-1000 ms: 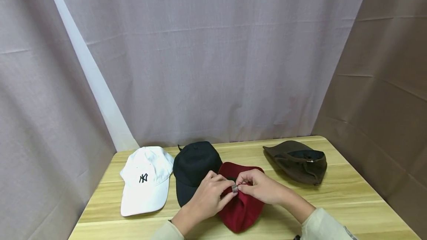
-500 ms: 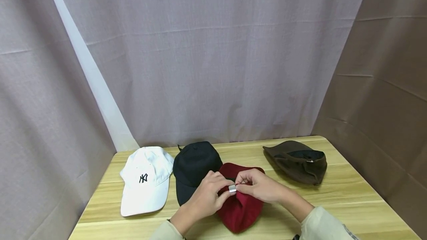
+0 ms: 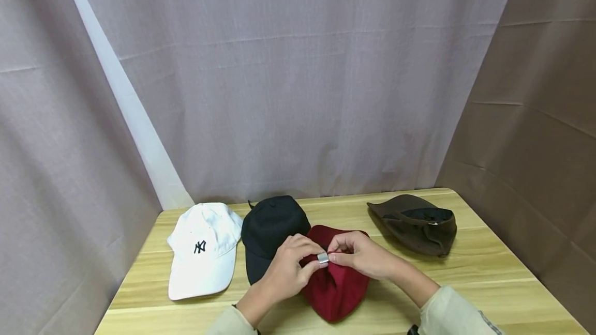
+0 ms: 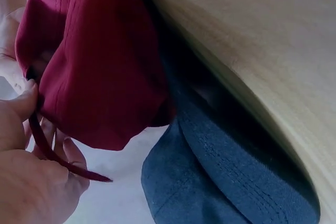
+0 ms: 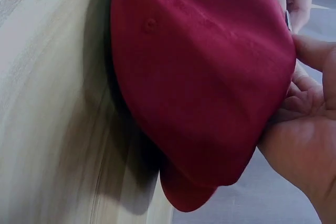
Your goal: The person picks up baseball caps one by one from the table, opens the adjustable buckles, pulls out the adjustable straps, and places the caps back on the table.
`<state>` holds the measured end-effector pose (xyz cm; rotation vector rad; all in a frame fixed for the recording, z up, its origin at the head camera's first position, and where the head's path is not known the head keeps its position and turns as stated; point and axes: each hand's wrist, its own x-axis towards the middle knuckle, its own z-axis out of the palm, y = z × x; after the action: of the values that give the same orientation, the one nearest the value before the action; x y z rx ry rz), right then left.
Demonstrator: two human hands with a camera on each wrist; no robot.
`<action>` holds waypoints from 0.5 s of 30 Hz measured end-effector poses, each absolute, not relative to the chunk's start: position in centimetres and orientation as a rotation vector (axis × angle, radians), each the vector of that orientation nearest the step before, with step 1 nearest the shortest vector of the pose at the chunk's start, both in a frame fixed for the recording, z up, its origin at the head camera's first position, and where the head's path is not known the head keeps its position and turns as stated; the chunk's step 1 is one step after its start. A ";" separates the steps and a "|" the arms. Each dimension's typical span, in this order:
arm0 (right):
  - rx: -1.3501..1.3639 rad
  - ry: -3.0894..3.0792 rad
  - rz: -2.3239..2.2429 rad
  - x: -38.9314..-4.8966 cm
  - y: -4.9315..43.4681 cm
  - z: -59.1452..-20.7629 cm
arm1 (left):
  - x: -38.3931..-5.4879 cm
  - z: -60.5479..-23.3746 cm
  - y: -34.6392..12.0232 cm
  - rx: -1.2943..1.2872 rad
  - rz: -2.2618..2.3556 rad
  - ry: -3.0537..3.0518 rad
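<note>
A red baseball cap (image 3: 337, 293) lies at the table's near middle, its brim pointing away from me. At the cap's back strap, my left hand (image 3: 289, 268) pinches a silver metal buckle (image 3: 323, 258) between thumb and fingers. Right beside the buckle, my right hand (image 3: 362, 256) pinches the strap with thumb and index finger. In the left wrist view the loose end of the red strap (image 4: 79, 170) hangs across the left hand's fingers. The right wrist view has the crown (image 5: 205, 77) near the right hand (image 5: 302, 124); the crown partly hides those fingertips.
A black cap (image 3: 274, 226) sits just left of the red one, partly behind my left hand. Farther left is a white cap (image 3: 205, 252) with a dark logo. A brown cap (image 3: 414, 226) lies on its side at the right of the wooden table (image 3: 489, 283). Curtains stand behind.
The buckle has tilted from a dark face to a bright silver one and shifted slightly left and up. Both hands keep their pinch, and the other caps stay in place.
</note>
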<state>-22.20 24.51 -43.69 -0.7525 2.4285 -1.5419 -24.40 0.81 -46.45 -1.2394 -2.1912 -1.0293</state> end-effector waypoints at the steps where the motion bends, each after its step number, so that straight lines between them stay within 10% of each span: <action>1: -0.752 2.430 -1.544 -22.1 24.4 -43.6 | -24.4 -46.4 0.8 -1.239 -1.030 -2.188; 15: -0.673 2.573 -1.468 -21.4 23.9 -42.9 | -24.7 -46.2 1.0 -1.312 -0.698 -2.079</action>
<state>-21.40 23.90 -42.85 -0.6727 2.5725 -1.4684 -24.71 0.99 -46.15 -1.3119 -2.0789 -0.6982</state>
